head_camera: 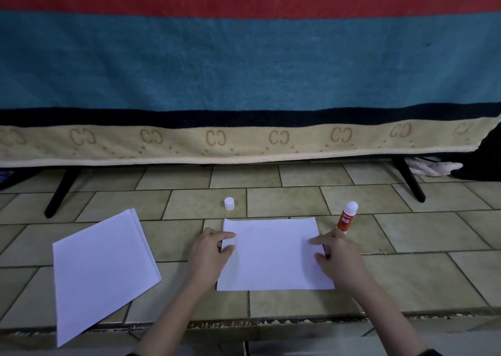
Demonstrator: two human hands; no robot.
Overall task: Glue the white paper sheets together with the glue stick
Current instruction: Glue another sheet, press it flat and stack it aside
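Both hands on the centre paper sheet, glue stick in the right hand, cap off and lying far side.

Near: left hand (210, 250) pinches the left edge of the white paper sheet (272, 255), thumb and forefinger on it; right hand (334, 252) rests forefinger on the right edge while its other fingers curl round the base of the glue stick (347, 217), which stands upright just past the sheet's far-right corner. Sheet's long axis runs left-right, between the hands on the tiled floor (406, 274). Stack of white sheets (103, 269) lies angled well to the left, nearer the left hand. Far: loose white cap (229, 203) just beyond the sheet's far-left corner. Can't tell if the centre sheet is one layer or two, or if glue is on it; stick's base hidden by fingers.
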